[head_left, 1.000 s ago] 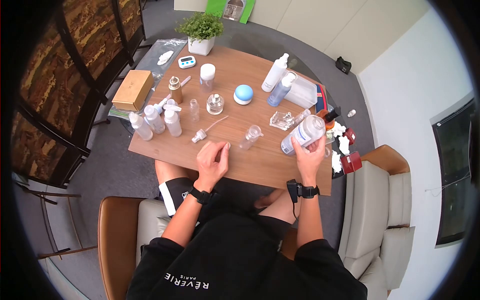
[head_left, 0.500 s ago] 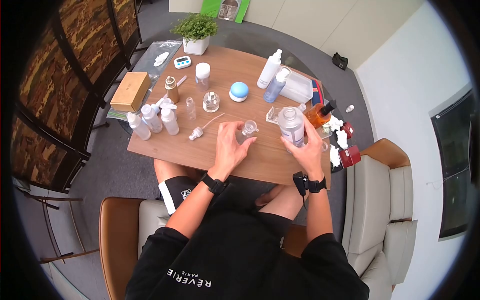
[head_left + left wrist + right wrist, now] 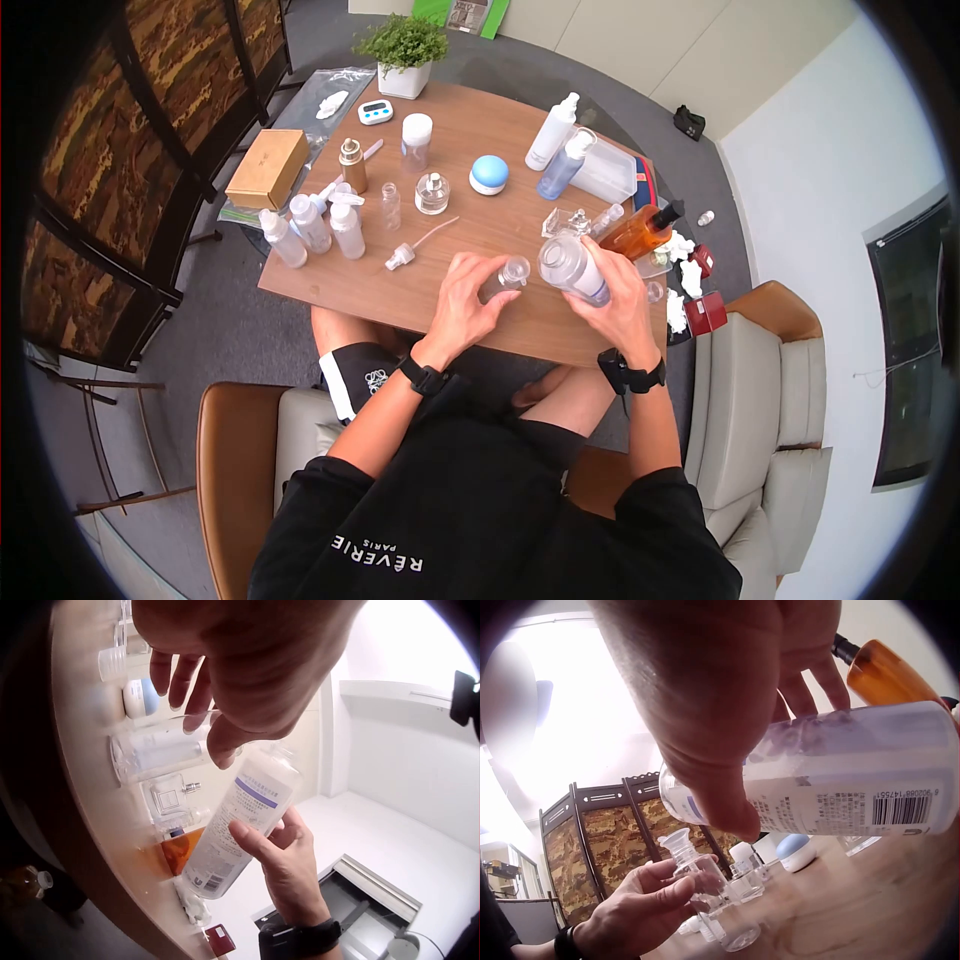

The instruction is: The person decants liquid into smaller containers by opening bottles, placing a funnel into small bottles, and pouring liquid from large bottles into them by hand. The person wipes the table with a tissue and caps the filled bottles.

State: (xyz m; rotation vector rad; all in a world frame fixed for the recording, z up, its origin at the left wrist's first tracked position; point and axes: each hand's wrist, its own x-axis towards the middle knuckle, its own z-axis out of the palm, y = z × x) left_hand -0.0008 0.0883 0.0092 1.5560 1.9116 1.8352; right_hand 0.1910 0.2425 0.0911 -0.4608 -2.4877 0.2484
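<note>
In the head view my left hand (image 3: 462, 308) holds a small clear bottle (image 3: 724, 900) between thumb and fingers, low over the wooden table. A clear funnel (image 3: 676, 844) sits in that bottle's mouth. My right hand (image 3: 620, 308) grips a larger clear bottle with a printed label (image 3: 238, 825), its fingers on one side and thumb on the other. That larger bottle leans to the left, its open mouth close to the funnel. A spray pump with a dip tube (image 3: 402, 256) lies to the left of my left hand.
Several dispenser bottles (image 3: 347, 232) stand at the left. A glass perfume bottle (image 3: 432, 195) and a blue-topped jar (image 3: 489, 175) are farther back. An amber pump bottle (image 3: 640, 232) and a clear plastic box (image 3: 605, 172) lie to the right, near a potted plant (image 3: 403, 55) at the back.
My left hand has moved right and taken hold of the small bottle. The larger bottle came left, stood nearly upright half a second ago, and now tips toward the funnel.
</note>
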